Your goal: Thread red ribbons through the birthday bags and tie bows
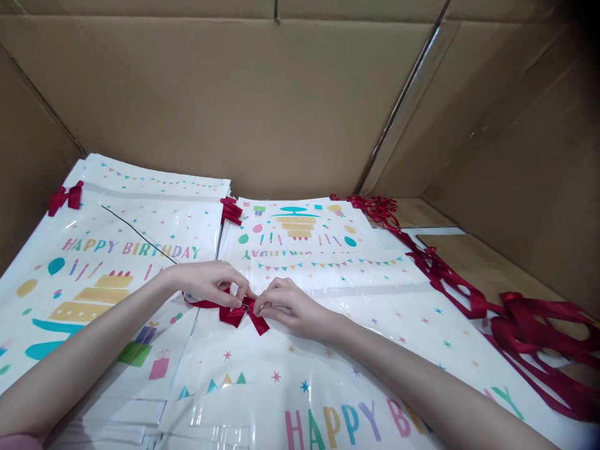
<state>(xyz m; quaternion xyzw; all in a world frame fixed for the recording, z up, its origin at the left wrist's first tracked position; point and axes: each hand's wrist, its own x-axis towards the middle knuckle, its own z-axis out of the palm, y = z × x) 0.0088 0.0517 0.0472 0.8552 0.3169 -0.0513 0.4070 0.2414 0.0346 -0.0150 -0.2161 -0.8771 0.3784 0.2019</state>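
Bow in both hands, and several ways for it to slip

At the far left, a red ribbon piece (57, 201) is sitting on the stack's (154, 194) edge; a careless forearm could be dragging it askew. A dark strand (135, 230) is running across that stack towards the left wrist, and could be catching on the sleeve or skin. I cannot tell what it is.

A ribbon tail (206, 304) is trailing out under the left hand (240, 297), which is curling nearly closed, pinching the bow (251, 306) between thumb and fingertips. The bow is resting low over the bag (328, 350), between the hands. The right hand (262, 305) is pinching its other side, fingers folded in. Uneven pulling could be loosening the knot or leaving the loops lopsided; pressing hard could be creasing the glossy bag beneath.

Behind, an upside-down print (300, 222) is lying near the bag; a nudge could be sliding it. At the far right, loose ribbons (520, 325) are overlapping, and could be tangling if one is being tugged.
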